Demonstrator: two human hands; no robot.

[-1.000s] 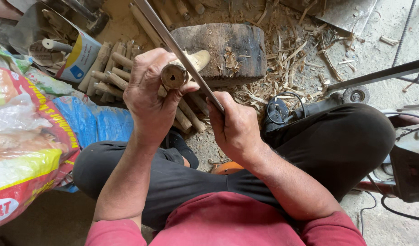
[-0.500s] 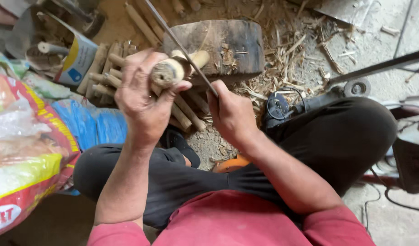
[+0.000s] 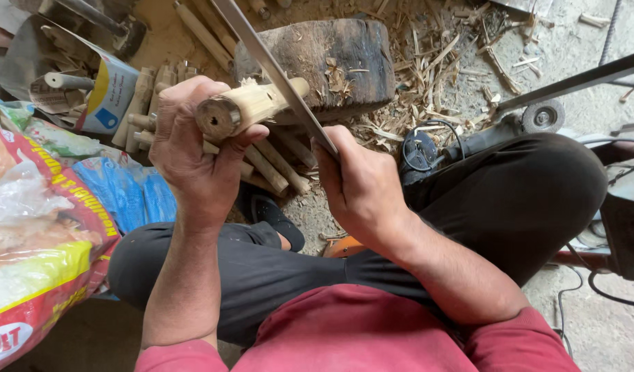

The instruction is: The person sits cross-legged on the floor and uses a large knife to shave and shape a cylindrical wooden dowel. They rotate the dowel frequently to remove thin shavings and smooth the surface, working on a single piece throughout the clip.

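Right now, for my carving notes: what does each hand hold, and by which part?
Left hand grips the wooden stick near its cut end; right hand grips the long blade at its lower end.

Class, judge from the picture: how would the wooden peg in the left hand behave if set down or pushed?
The peg looks stiff, solid wood. Being round, it would probably roll. It seems light: the left hand holds it alone.
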